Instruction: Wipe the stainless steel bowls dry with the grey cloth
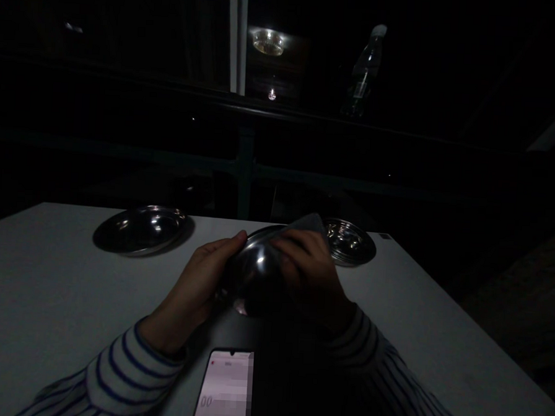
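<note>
A shiny metal bowl (255, 278) is held tilted above the white table, its rounded side catching the light. My left hand (206, 269) grips its left edge, thumb lying along the rim. On the bowl's right side, my right hand (314, 269) is closed on a thin grey cloth (314, 222) and presses it against the metal. One corner of the cloth sticks up behind the fingers. Part of the bowl is hidden by the right hand and deep shadow.
A wide metal bowl (141, 230) stands at the back left of the table (49, 295). Stacked metal dishes (352, 243) sit at the back right. A lit phone (224, 385) lies near the front. Beyond the table, a plastic bottle (366, 70) stands before dark glass.
</note>
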Available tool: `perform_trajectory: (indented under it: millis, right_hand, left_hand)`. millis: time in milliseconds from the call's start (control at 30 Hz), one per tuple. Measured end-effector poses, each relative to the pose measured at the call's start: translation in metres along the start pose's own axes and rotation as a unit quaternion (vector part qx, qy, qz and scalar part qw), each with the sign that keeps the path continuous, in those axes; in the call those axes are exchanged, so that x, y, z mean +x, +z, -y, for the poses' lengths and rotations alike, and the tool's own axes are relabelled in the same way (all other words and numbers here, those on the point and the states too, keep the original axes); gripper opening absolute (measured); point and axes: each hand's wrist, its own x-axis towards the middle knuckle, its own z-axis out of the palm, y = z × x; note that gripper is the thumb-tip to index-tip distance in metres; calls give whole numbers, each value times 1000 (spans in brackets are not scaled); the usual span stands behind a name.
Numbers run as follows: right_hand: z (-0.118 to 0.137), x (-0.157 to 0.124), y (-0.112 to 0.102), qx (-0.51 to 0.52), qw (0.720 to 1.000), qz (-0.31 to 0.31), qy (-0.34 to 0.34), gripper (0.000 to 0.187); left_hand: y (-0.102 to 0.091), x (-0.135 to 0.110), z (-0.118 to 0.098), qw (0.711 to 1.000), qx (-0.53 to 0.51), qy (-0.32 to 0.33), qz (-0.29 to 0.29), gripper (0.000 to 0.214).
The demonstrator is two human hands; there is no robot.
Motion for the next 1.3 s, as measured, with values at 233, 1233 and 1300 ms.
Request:
perform_trajectory:
  millis: [233,1233,1300]
  right_hand:
    - [18,-2,0,-56,993,29,-102,25]
    - [-2,-1,4,-23,1000,-4,-10,27]
    - [-16,2,3,21,997,-39,61,30]
  left_hand:
    - [2,1,-4,999,-46,-14,10,22]
    - [6,-2,-1,1000,5,7,-9,23]
    - [7,-3,-3,1000,17,11,-8,23]
